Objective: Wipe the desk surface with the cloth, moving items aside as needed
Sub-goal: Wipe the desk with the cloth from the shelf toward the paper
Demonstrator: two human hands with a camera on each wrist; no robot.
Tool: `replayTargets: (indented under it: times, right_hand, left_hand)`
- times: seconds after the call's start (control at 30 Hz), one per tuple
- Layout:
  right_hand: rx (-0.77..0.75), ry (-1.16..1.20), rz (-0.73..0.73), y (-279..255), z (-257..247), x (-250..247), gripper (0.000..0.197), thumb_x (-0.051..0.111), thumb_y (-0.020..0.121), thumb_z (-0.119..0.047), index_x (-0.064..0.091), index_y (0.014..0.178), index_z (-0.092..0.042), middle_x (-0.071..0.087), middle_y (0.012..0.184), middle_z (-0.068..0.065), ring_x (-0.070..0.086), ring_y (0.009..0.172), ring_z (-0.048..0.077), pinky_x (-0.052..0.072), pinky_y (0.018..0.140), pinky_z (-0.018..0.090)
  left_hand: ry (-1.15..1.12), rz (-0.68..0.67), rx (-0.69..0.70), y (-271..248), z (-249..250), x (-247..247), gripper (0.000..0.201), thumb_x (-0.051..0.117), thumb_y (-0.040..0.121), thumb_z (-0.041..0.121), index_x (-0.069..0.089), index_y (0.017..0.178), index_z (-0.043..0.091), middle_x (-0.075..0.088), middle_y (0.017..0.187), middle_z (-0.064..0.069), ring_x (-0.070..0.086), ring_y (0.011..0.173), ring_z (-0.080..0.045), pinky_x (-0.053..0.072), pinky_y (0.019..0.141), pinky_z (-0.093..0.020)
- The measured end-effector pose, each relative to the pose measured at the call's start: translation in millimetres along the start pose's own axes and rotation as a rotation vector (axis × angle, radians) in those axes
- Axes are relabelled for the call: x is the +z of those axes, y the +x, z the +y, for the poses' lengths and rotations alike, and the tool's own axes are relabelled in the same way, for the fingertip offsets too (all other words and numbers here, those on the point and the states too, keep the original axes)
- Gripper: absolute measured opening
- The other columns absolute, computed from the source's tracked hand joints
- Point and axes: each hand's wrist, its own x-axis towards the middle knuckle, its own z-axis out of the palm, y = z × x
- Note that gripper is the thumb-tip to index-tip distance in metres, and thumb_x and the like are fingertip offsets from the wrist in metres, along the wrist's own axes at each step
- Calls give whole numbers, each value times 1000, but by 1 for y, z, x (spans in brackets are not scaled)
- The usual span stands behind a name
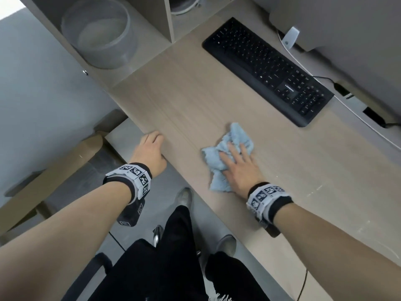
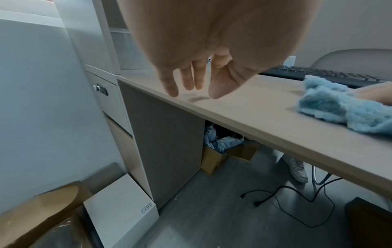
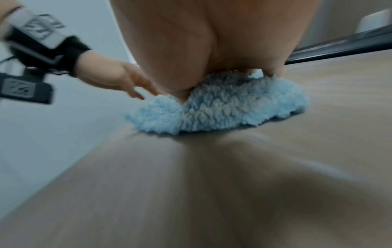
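Head view: right hand (image 1: 238, 164) presses flat on the blue cloth (image 1: 225, 155); left hand (image 1: 149, 151) relaxed, empty, at desk (image 1: 195, 101) edge

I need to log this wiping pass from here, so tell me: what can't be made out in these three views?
- Desk under the blue cloth: hidden by cloth and right hand in every view.
- Left hand fingertips: bent over the desk edge in the head view; whether they touch is unclear in the left wrist view.
- Keyboard key legends: too small.
- Right wrist view: motion-blurred.
- Monitor: cut off at the head view's top right.
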Motion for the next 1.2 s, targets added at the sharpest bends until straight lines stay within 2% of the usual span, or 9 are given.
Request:
replayTargets:
  times: [0.17, 0.33, 0.47, 0.6, 0.73, 0.87, 0.97, 1.07, 1.2]
  right_hand:
    - [178, 56, 19, -24, 22, 8, 61, 32, 104, -42, 5, 157, -29, -11, 165, 5, -13, 149, 38, 7, 121, 53]
    - [-142, -90, -57, -27, -48, 31, 68, 41, 101, -29, 2, 157, -28, -19, 163, 10, -19, 147, 43, 5, 118, 60]
    - [-290, -173, -59, -38, -21, 37, 67, 44, 100, -32, 9, 156, -29, -12, 165, 4, -14, 150, 37, 4, 120, 54]
    - [9, -39, -3, -50, 46, 21, 60, 36, 103, -37, 8, 156, -33, -10, 165, -1, -11, 151, 30, 8, 122, 50]
    - [144, 3, 8, -27, 19, 11, 61, 30, 104, -39, 5, 157, -25, -12, 165, 7, -11, 150, 38, 10, 119, 54]
    - [-187, -158, -58, -29, -37, 27, 74, 47, 98, -29, 3, 157, -23, -17, 163, 12, -16, 148, 42, 8, 118, 60]
    - [-344, -252, -104, -45, -24, 40, 80, 50, 97, -30, -2, 157, -27, -21, 163, 6, -20, 148, 36, -3, 119, 53]
    - [-309, -217, -44, -45, 2, 35, 69, 46, 100, -33, 7, 157, -28, -10, 165, 4, -11, 150, 36, 6, 120, 52]
    - [-154, -114, -68, -13, 2, 14, 59, 31, 104, -41, 7, 157, -28, -12, 165, 3, -13, 150, 34, 6, 122, 51]
  left_hand:
    - [17, -93, -26, -21, 23, 17, 70, 52, 78, 1, 34, 145, 6, 21, 159, -8, 17, 146, -26, 21, 117, -36]
    - [56, -139, -29, -21, 29, 16, 73, 53, 78, -1, 30, 147, 3, 14, 161, -12, 12, 149, -28, 12, 119, -32]
    - [82, -151, -28, -22, 29, 17, 72, 53, 78, -1, 30, 146, 4, 12, 162, -12, 12, 149, -29, 12, 120, -33]
    - [92, -155, -18, -24, 29, 17, 72, 53, 79, -1, 29, 147, 6, 11, 162, -13, 12, 149, -29, 11, 120, -33]
    - [110, -160, -16, -22, 27, 14, 73, 53, 78, 0, 29, 147, 7, 12, 162, -9, 13, 149, -27, 13, 119, -30]
    - [121, -156, -4, -21, 24, 11, 75, 54, 77, 1, 31, 147, 8, 14, 162, -7, 15, 148, -26, 14, 118, -29]
    - [117, -158, 16, -20, 18, 11, 76, 54, 75, 1, 32, 147, 10, 15, 162, -6, 14, 148, -25, 16, 117, -29]
    - [106, -148, 31, -21, 16, 11, 76, 53, 75, 0, 33, 147, 11, 15, 162, -4, 13, 148, -23, 18, 117, -29]
    - [77, -136, 56, -20, 11, 11, 75, 52, 75, 1, 34, 147, 13, 18, 160, -3, 15, 147, -23, 21, 118, -33]
